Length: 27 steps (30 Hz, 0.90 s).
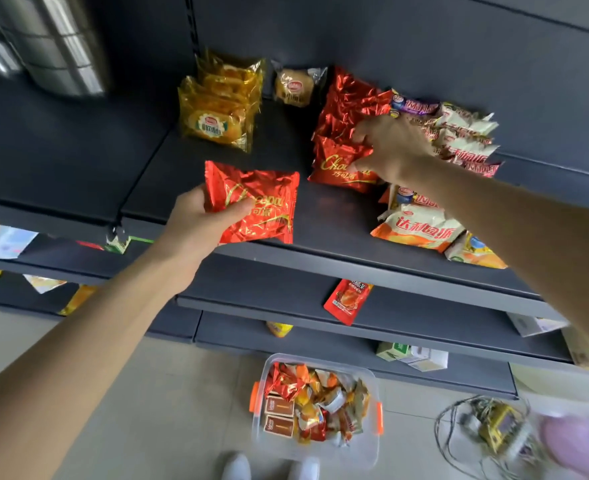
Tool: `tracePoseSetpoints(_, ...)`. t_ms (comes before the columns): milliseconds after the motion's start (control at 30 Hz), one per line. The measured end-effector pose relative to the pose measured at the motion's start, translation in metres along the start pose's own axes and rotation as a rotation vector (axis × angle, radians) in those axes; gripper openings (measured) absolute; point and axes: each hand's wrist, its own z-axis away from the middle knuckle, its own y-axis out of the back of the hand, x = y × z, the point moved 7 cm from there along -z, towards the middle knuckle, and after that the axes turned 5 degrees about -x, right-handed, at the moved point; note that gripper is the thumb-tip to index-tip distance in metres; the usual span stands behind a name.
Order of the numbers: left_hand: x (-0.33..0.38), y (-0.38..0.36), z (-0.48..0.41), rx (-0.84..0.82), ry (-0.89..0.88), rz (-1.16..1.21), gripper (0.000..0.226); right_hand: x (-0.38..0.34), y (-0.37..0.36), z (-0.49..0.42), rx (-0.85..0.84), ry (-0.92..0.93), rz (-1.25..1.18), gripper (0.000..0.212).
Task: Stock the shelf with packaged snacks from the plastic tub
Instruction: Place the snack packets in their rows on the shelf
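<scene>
Red foil packet (pixel 251 202) is pinched between the thumb and curled fingers of the left hand (pixel 196 223), over the front edge of the shelf (pixel 282 143). To the right of those fingers, the right hand (pixel 390 147) curls fingers and thumb round the front packet (pixel 338 173) of a red row. The plastic tub (pixel 371 379) of snacks sits on the floor, well below both hands.

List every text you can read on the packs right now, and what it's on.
"巧可派" and a partly covered "Cho…": shelf red pack, pinched by the right hand.
"达利园派": white-orange pack.
Held red pack in the left hand: gold script partly thumb-covered, unreadable.
Yellow packs, tub boxes: too blurred.
</scene>
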Motion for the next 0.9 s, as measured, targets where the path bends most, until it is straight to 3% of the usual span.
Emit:
tracePoseSetpoints(433,0.005,-0.012,-0.025,0.049,-0.056,-0.05,0.011,0.023,0.002,-0.018,0.046,0.054,-0.089,0.036)
tracePoseSetpoints(767,0.015,-0.039,-0.044,0.021,-0.092,-0.026,0.015,0.039,0.004,-0.024,0.191,0.136,-0.196,0.033)
tracePoseSetpoints(900,0.016,-0.053,-0.05,-0.024,-0.091,-0.043,0.016,0.043,0.018,-0.021,0.187,0.152,-0.362,0.021)
